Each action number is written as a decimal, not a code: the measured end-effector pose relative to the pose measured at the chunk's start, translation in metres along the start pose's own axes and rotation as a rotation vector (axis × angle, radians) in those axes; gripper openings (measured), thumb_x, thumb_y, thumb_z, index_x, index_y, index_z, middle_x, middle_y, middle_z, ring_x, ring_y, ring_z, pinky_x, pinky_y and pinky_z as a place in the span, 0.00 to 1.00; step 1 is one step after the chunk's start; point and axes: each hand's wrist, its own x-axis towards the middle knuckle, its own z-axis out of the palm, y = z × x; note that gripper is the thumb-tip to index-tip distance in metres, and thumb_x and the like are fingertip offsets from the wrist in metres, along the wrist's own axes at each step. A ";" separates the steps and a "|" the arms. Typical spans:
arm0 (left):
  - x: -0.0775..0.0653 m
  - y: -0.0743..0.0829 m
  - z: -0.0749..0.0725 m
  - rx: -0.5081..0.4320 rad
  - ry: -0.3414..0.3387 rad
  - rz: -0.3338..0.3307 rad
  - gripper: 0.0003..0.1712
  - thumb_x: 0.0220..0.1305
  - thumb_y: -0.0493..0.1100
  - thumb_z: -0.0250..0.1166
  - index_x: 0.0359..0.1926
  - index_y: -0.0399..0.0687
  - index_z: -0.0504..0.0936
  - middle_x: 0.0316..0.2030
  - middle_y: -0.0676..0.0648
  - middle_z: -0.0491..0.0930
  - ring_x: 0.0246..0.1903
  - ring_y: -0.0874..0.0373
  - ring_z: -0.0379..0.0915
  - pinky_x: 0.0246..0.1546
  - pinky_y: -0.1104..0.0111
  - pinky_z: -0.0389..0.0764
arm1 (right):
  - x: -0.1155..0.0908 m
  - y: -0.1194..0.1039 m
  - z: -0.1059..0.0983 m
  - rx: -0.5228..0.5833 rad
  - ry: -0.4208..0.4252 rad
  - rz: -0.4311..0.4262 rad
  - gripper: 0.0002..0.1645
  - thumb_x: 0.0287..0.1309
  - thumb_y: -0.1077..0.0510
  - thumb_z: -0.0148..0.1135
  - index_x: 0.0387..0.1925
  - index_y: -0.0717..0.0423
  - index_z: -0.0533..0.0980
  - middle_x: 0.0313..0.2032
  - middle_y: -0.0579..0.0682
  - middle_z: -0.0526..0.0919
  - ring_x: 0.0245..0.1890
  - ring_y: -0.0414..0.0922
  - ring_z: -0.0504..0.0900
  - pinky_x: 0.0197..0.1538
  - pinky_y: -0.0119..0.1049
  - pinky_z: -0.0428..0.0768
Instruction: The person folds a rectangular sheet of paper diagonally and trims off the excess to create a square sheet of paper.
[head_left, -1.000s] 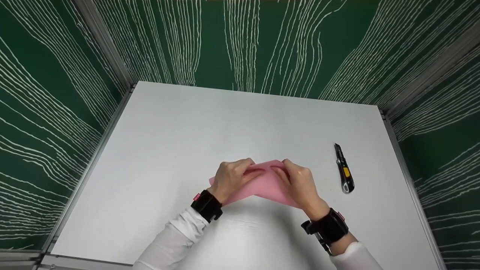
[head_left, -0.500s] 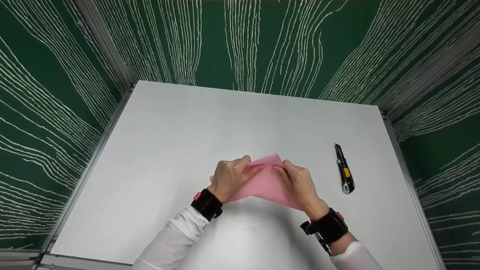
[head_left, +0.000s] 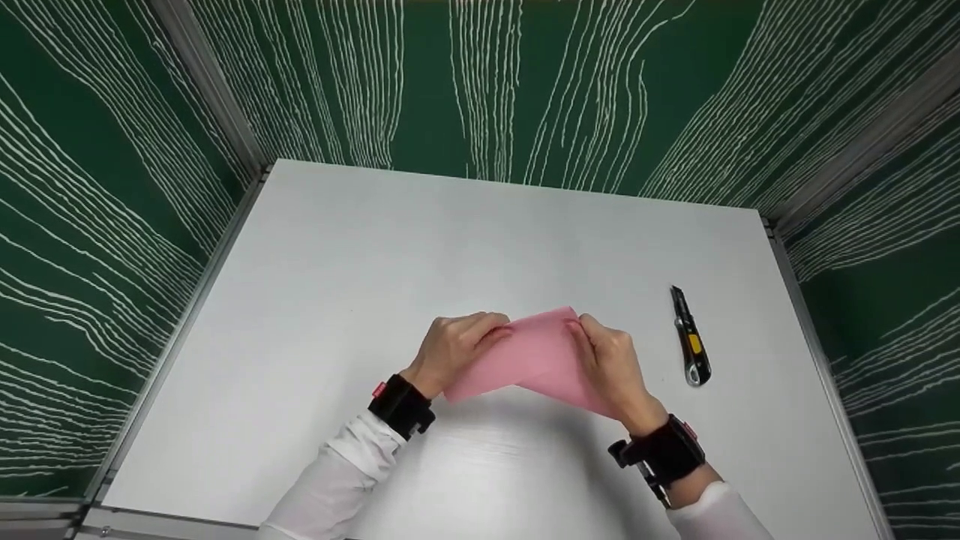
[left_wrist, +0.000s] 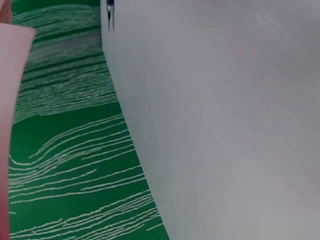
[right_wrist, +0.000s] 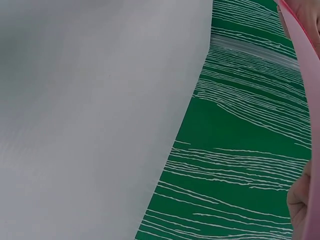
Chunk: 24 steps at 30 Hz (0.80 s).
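Note:
A folded pink sheet of paper (head_left: 538, 352) is held up between both hands near the front middle of the table. My left hand (head_left: 456, 349) pinches its left side, thumb on the near face. At the right side my right hand (head_left: 615, 367) grips it the same way. The sheet bends downward toward both sides. Only a strip of the pink paper (left_wrist: 9, 115) enters the left wrist view at its left edge. In the right wrist view the curved paper (right_wrist: 311, 85) runs along the right edge, with fingers partly showing behind it.
A black and yellow utility knife (head_left: 691, 341) lies on the white table (head_left: 465, 240) to the right of my right hand, its tip toward the back. Green panels (head_left: 427, 90) with white lines and metal posts enclose the table's back and sides.
My hands have moved farther apart, the left one leftward and the right one slightly rightward. More of the pink paper now shows between them. The knife stays in place.

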 end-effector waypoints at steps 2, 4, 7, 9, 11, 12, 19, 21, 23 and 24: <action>0.000 -0.001 -0.002 -0.037 -0.017 -0.010 0.09 0.58 0.48 0.66 0.38 0.52 0.81 0.29 0.57 0.85 0.27 0.69 0.81 0.26 0.81 0.78 | 0.000 0.002 -0.003 0.008 0.001 0.022 0.17 0.63 0.60 0.55 0.19 0.58 0.65 0.11 0.43 0.57 0.14 0.35 0.58 0.18 0.21 0.56; 0.000 -0.003 -0.004 -0.050 -0.037 -0.033 0.11 0.58 0.50 0.65 0.41 0.53 0.81 0.32 0.57 0.85 0.29 0.70 0.82 0.26 0.82 0.77 | 0.000 0.004 -0.005 0.018 -0.001 0.034 0.16 0.62 0.60 0.56 0.19 0.58 0.66 0.11 0.42 0.57 0.13 0.36 0.58 0.18 0.21 0.55; -0.004 -0.008 -0.005 -0.005 -0.059 -0.060 0.10 0.59 0.53 0.64 0.36 0.54 0.81 0.25 0.59 0.84 0.21 0.72 0.78 0.19 0.84 0.71 | -0.001 0.006 -0.006 0.030 -0.012 0.047 0.15 0.61 0.61 0.57 0.19 0.58 0.67 0.11 0.43 0.57 0.13 0.37 0.59 0.18 0.21 0.56; -0.007 -0.011 -0.006 0.019 -0.069 -0.076 0.12 0.60 0.54 0.63 0.28 0.54 0.79 0.17 0.60 0.79 0.14 0.73 0.71 0.15 0.85 0.65 | -0.002 0.007 -0.005 0.042 -0.017 0.057 0.14 0.61 0.63 0.57 0.20 0.58 0.68 0.10 0.44 0.58 0.13 0.36 0.59 0.18 0.21 0.56; -0.011 -0.015 -0.006 0.035 -0.075 -0.092 0.17 0.59 0.55 0.64 0.20 0.53 0.75 0.10 0.60 0.73 0.09 0.74 0.62 0.12 0.85 0.58 | -0.004 0.009 -0.004 0.052 -0.032 0.076 0.14 0.61 0.63 0.57 0.20 0.58 0.68 0.10 0.43 0.58 0.14 0.34 0.58 0.19 0.21 0.56; -0.012 -0.016 -0.007 0.039 -0.077 -0.101 0.19 0.58 0.55 0.64 0.17 0.53 0.72 0.07 0.60 0.69 0.08 0.74 0.58 0.12 0.85 0.55 | -0.005 0.010 -0.004 0.054 -0.042 0.084 0.14 0.61 0.64 0.56 0.20 0.57 0.68 0.11 0.43 0.58 0.15 0.33 0.57 0.19 0.21 0.56; -0.017 -0.022 -0.008 0.075 -0.071 -0.137 0.32 0.55 0.56 0.66 0.07 0.51 0.59 0.02 0.55 0.56 0.09 0.73 0.41 0.12 0.83 0.45 | -0.005 0.013 -0.005 0.124 -0.146 0.159 0.18 0.61 0.63 0.57 0.17 0.57 0.65 0.14 0.40 0.54 0.16 0.32 0.55 0.19 0.22 0.55; -0.018 -0.021 -0.007 0.078 -0.082 -0.153 0.33 0.56 0.57 0.65 0.06 0.52 0.58 0.02 0.55 0.55 0.10 0.73 0.39 0.12 0.83 0.43 | -0.005 0.014 -0.006 0.152 -0.176 0.185 0.17 0.62 0.62 0.56 0.17 0.57 0.66 0.14 0.41 0.56 0.17 0.32 0.56 0.20 0.23 0.55; -0.018 -0.021 -0.007 0.078 -0.098 -0.170 0.33 0.57 0.57 0.64 0.06 0.52 0.57 0.03 0.56 0.53 0.11 0.73 0.38 0.13 0.83 0.42 | -0.005 0.014 -0.007 0.169 -0.197 0.213 0.14 0.62 0.61 0.56 0.21 0.56 0.70 0.15 0.42 0.63 0.17 0.31 0.58 0.20 0.24 0.58; -0.019 -0.021 -0.007 0.084 -0.108 -0.177 0.33 0.58 0.58 0.63 0.07 0.53 0.57 0.03 0.57 0.52 0.11 0.74 0.38 0.13 0.83 0.41 | -0.005 0.014 -0.008 0.174 -0.207 0.226 0.11 0.63 0.60 0.56 0.23 0.56 0.73 0.15 0.43 0.67 0.17 0.31 0.60 0.20 0.24 0.60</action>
